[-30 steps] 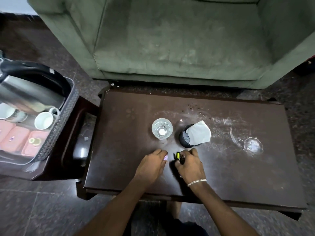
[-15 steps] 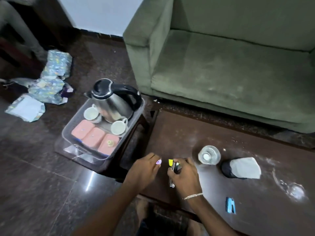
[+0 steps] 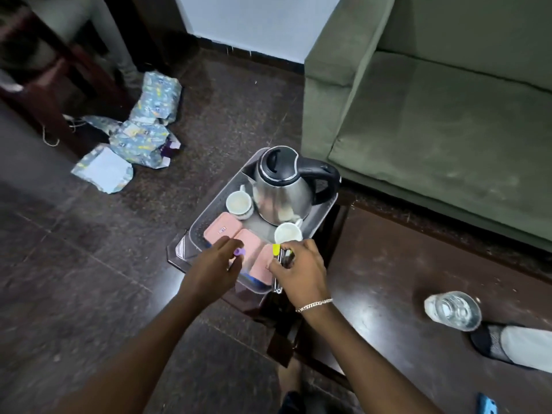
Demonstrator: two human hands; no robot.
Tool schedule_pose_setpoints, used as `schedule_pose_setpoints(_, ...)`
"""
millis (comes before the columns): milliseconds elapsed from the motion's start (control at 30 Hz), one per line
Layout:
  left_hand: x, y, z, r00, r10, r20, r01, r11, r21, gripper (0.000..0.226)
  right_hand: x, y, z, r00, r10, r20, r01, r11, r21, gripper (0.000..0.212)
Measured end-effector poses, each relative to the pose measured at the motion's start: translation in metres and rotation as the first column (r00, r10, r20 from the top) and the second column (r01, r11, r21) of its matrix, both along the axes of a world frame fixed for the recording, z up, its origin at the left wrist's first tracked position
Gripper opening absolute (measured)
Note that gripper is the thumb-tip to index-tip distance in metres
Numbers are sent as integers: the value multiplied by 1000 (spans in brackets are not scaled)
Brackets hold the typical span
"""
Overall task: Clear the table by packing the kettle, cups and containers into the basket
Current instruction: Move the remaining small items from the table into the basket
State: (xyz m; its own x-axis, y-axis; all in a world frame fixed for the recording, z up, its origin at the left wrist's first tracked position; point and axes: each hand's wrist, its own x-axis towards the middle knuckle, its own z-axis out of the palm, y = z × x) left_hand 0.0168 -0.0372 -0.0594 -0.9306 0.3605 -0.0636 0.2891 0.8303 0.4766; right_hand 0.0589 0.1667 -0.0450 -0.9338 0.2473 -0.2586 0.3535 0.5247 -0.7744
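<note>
A grey plastic basket (image 3: 206, 218) stands on a low dark stand left of the table. Inside it are a steel kettle (image 3: 283, 198) with a black lid and handle, two white cups (image 3: 239, 203) (image 3: 288, 234), and three pink containers (image 3: 222, 230). My right hand (image 3: 301, 271) hovers over the basket's near right corner, shut on a few thin metal utensils (image 3: 283, 258) whose ends stick out below the fist. My left hand (image 3: 215, 264) hangs over the basket's near edge with fingers loosely curled and nothing in it.
The dark wooden table (image 3: 388, 279) carries a clear glass (image 3: 452, 309), a black container (image 3: 490, 342) with a white cloth over it, and a small blue object (image 3: 487, 404). A green sofa (image 3: 433, 130) stands behind. Patterned packages (image 3: 143, 135) lie on the floor at left.
Both hands moved left from the table to above the basket, the right one carrying the metal utensils. My view swung left, so the basket is now central.
</note>
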Motion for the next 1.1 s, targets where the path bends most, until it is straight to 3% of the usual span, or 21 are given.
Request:
schedule_pose_setpoints(200, -45, -42, -13, 1000, 16, 8, -15, 996, -91, 17, -51, -52, -12, 991, 95, 94, -102, 991, 81, 29)
schedule_pose_setpoints(400, -85, -60, -26, 993, -73, 93, 88, 981, -173, 28, -82, -90, -35, 978, 136, 162, -164, 970, 179, 26)
schedule_pose_setpoints(767, -103, -64, -42, 981, -107, 162, 134, 978, -163, 31, -94, -101, -56, 971, 141, 194, -194, 938, 286, 25)
schedule_pose_setpoints(900, -102, -67, -42, 977, -96, 193, 130, 976, -173, 46, -93, -100, -56, 971, 160, 177, -206, 938, 280, 29)
schedule_pose_setpoints(1100, -90, -71, -36, 990, -86, 111, 98, 989, -108, 60, -85, -87, -42, 974, 196, 112, -220, 934, 282, 40)
